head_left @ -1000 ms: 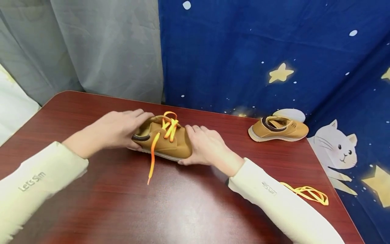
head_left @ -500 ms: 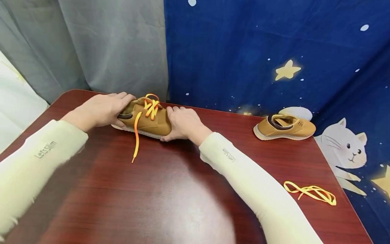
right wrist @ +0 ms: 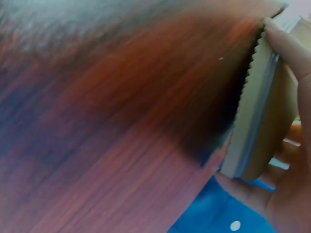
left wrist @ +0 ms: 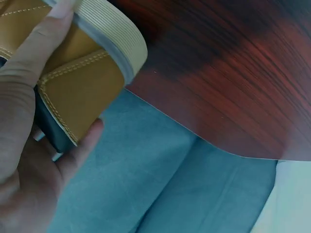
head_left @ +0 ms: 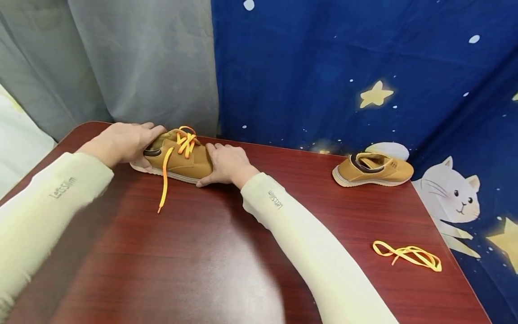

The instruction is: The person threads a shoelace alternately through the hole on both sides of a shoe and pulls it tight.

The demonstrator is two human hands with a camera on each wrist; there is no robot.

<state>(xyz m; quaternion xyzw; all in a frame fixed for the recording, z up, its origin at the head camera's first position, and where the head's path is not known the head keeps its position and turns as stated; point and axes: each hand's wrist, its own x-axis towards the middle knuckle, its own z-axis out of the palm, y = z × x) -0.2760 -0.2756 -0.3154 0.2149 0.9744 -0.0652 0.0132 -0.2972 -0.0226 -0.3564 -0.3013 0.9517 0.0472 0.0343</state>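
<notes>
A tan lace-up shoe (head_left: pixel 193 164) with a pale sole is at the back left of the table, toe to the right. Its orange-yellow shoelace (head_left: pixel 165 180) crosses over the tongue, and one end trails down the near side onto the tabletop. My left hand (head_left: pixel 125 143) grips the heel, thumb on the near side; the left wrist view shows the heel (left wrist: pixel 82 92) between thumb and fingers. Around the toe curls my right hand (head_left: pixel 228 164). In the right wrist view, its thumb and fingers hold the toe end (right wrist: pixel 260 121) by the ridged sole edge.
A second tan shoe (head_left: pixel 372 171), with no lace in its eyelets, stands at the back right. Nearer, a loose yellow shoelace (head_left: pixel 408 255) lies looped on the dark red table (head_left: pixel 194 265). Grey and blue curtains (head_left: pixel 283 67) hang behind the back edge.
Both hands have carried the laced shoe left and back along the table, keeping their grip on it. The second shoe and the loose shoelace stay put; the right sleeve no longer covers part of that lace.
</notes>
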